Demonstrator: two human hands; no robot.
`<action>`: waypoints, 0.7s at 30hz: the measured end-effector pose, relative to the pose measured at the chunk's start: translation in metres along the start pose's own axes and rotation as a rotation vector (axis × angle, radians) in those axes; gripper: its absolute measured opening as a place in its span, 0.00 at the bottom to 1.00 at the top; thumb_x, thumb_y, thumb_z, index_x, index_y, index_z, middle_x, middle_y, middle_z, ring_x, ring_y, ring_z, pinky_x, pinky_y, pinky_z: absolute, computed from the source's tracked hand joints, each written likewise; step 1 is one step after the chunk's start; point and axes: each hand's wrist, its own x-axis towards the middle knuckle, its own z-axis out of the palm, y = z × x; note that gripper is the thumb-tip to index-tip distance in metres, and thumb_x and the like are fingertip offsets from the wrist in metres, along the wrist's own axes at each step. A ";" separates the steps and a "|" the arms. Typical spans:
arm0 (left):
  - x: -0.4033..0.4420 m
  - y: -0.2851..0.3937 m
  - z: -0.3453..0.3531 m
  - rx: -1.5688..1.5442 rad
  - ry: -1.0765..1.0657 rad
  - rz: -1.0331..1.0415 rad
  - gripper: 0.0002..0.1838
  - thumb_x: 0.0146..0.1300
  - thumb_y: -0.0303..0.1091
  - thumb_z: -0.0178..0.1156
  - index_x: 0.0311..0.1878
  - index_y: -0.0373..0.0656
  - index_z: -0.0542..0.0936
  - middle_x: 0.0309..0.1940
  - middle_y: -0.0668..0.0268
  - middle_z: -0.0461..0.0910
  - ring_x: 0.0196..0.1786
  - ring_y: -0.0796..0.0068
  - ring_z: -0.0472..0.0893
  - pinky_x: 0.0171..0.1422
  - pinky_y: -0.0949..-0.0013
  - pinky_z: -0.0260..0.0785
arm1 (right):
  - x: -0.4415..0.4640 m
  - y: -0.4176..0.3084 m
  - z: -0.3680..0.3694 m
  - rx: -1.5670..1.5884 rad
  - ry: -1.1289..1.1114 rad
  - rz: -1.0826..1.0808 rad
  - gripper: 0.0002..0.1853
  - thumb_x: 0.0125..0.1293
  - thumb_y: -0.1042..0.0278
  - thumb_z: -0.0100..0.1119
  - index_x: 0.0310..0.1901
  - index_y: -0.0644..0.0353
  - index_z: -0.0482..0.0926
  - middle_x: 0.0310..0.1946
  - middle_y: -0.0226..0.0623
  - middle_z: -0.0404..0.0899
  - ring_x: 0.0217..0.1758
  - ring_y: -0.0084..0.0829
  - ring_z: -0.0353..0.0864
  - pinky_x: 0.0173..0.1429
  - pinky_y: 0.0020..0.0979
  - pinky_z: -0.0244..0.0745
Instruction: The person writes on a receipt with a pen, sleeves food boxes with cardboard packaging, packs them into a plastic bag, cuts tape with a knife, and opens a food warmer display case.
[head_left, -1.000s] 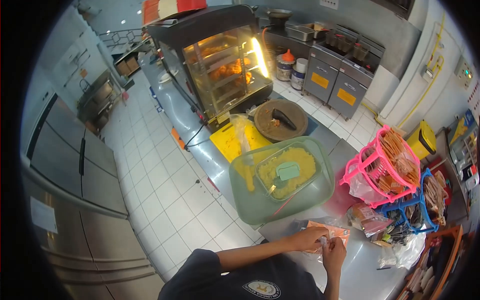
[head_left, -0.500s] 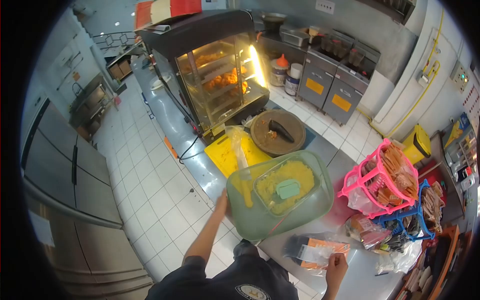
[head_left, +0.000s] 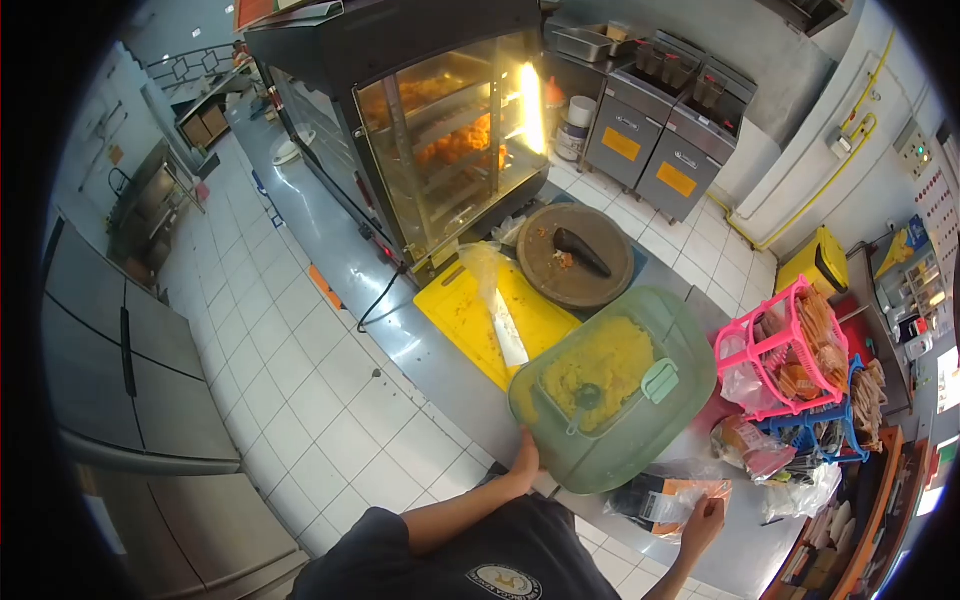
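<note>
My left hand (head_left: 524, 466) grips the near left edge of a translucent green plastic lid (head_left: 655, 450); part of its fingers is hidden at the rim. Through the lid shows a tub of mashed yellow food (head_left: 610, 355), with a round dark shape in it that I cannot make out. A small pale-green tab (head_left: 660, 380) lies toward the lid's right side. My right hand (head_left: 706, 516) is closed on a clear plastic packet (head_left: 660, 505) with an orange and black label, on the steel counter. A broad blade (head_left: 508, 335), perhaps a knife, rests on the yellow cutting board (head_left: 455, 310), left of the lid.
Behind the lid sits a round stone mortar (head_left: 540, 275) with a dark pestle (head_left: 583, 252). A lit food warmer (head_left: 440, 130) stands at the back. Pink basket (head_left: 770, 350) and blue basket (head_left: 850, 440), filled with packets, are on the right. Fryers (head_left: 655, 130) stand beyond.
The lid has shifted right with my left hand at its edge, and its pale-green tab now sits farther right over the food. The blade is now uncovered. My view has shifted too.
</note>
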 end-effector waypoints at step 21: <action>0.045 0.198 -0.029 1.535 0.499 0.399 0.34 0.52 0.64 0.69 0.44 0.38 0.87 0.44 0.49 0.86 0.49 0.50 0.86 0.52 0.54 0.79 | 0.001 0.015 0.011 -0.037 0.085 0.017 0.16 0.68 0.62 0.62 0.28 0.66 0.74 0.19 0.41 0.74 0.23 0.33 0.73 0.32 0.37 0.69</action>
